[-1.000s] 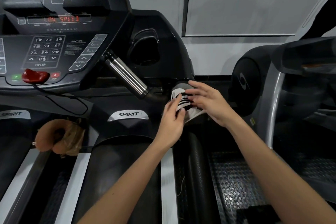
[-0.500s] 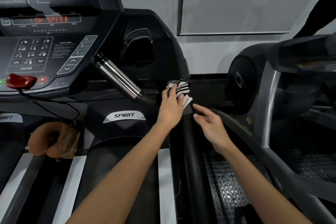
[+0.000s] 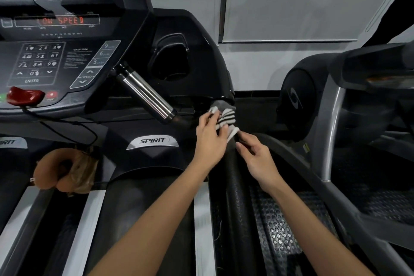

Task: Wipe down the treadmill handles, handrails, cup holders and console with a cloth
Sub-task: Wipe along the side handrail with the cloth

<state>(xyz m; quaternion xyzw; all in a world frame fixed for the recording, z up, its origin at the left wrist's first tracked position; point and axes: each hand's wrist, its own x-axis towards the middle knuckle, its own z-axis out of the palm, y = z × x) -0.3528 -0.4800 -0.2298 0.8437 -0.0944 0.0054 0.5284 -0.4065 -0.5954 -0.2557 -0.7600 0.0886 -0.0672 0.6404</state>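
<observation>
Cloth (image 3: 226, 117), striped black and white, sits bunched at centre frame against the top of the black handrail (image 3: 235, 186), gripped by the left hand (image 3: 210, 141), fingers curled round it. The right hand (image 3: 257, 159) is just below, fingers loosely curled, holding nothing.

The right hand (image 3: 255, 157) has let go of the cloth (image 3: 226, 116).

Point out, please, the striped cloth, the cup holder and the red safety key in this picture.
striped cloth (image 3: 226, 117): head view, on its black-and-white striped middle.
cup holder (image 3: 167, 57): head view, on its dark inner wall.
red safety key (image 3: 23, 96): head view, on the middle of its red body.
</observation>
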